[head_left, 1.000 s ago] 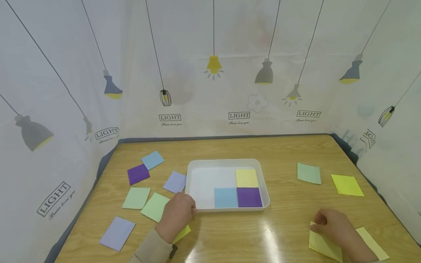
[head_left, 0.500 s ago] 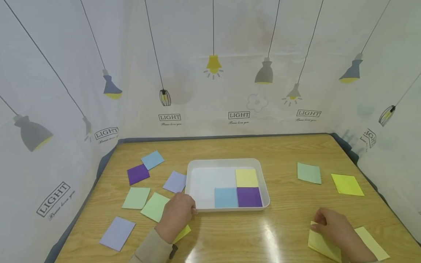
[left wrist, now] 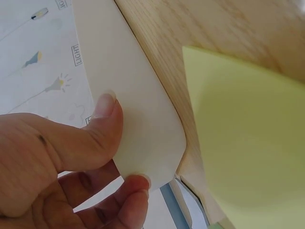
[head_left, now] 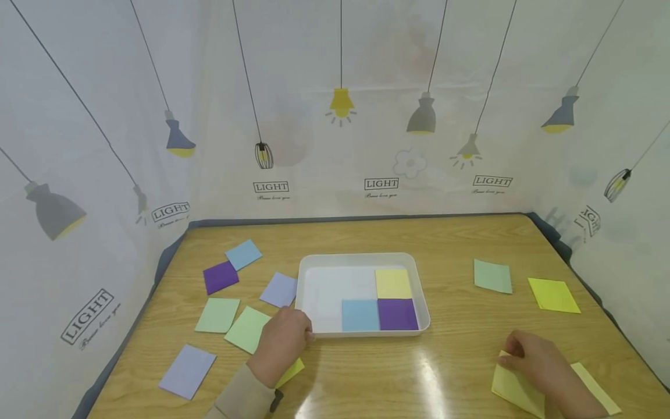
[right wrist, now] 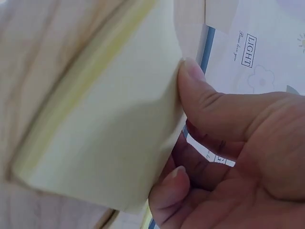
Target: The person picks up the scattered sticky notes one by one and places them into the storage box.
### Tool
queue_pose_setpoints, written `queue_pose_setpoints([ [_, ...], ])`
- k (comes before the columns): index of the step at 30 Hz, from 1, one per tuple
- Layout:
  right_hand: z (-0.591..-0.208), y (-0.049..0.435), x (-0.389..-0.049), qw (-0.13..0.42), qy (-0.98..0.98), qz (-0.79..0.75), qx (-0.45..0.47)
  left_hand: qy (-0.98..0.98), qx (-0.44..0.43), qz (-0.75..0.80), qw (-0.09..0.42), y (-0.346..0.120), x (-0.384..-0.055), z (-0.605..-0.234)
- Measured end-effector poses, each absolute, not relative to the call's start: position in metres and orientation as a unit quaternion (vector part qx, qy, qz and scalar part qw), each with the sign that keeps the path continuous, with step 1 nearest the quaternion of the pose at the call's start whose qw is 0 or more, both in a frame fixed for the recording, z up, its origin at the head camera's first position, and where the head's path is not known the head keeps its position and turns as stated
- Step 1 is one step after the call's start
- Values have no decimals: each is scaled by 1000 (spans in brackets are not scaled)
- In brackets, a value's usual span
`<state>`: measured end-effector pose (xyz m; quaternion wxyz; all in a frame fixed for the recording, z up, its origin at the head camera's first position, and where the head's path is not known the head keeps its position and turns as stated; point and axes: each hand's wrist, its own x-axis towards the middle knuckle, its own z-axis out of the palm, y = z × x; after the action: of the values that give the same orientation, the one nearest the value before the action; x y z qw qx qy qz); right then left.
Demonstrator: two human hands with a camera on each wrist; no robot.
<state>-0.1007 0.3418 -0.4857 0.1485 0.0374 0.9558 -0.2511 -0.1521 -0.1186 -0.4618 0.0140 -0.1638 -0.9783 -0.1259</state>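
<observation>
My left hand (head_left: 282, 344) grips the white plastic tray (head_left: 320, 291) at its near left corner. In the left wrist view the thumb lies on the tray's outer wall (left wrist: 143, 95), with the fingers curled at the corner. Inside the tray lie a pale yellow sticky note (head_left: 393, 284), a light blue one (head_left: 360, 315) and a purple one (head_left: 398, 315), edge to edge. At the near right, my right hand (head_left: 539, 361) pinches the far edge of a pale yellow sticky note (right wrist: 114, 129), raised slightly; layered yellow edges show along its side.
Left of the tray are a purple note (head_left: 220, 277), a blue note (head_left: 243, 254), lilac notes (head_left: 187, 372) and green notes (head_left: 217, 315). A yellow note (head_left: 291, 372) lies partly under my left wrist. Green (head_left: 492, 276) and bright yellow (head_left: 553, 295) notes lie at the right.
My right hand pulls the pinched edge of the pale yellow note slightly up and away. The left hand and the tray stay put.
</observation>
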Motion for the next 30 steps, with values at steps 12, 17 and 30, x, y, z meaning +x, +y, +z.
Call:
queue_pose_setpoints([
  [12,-471,341,-101,128,965,-229,18,-979,-161,-126,23,-119,-149,-460],
  [17,-463,339,-103,105,971,-217,-3,-978,-164,-127,22,-119,-149,-459],
  [30,-438,330,-114,48,977,-203,-46,-978,-164,-126,18,-119,-151,-460],
])
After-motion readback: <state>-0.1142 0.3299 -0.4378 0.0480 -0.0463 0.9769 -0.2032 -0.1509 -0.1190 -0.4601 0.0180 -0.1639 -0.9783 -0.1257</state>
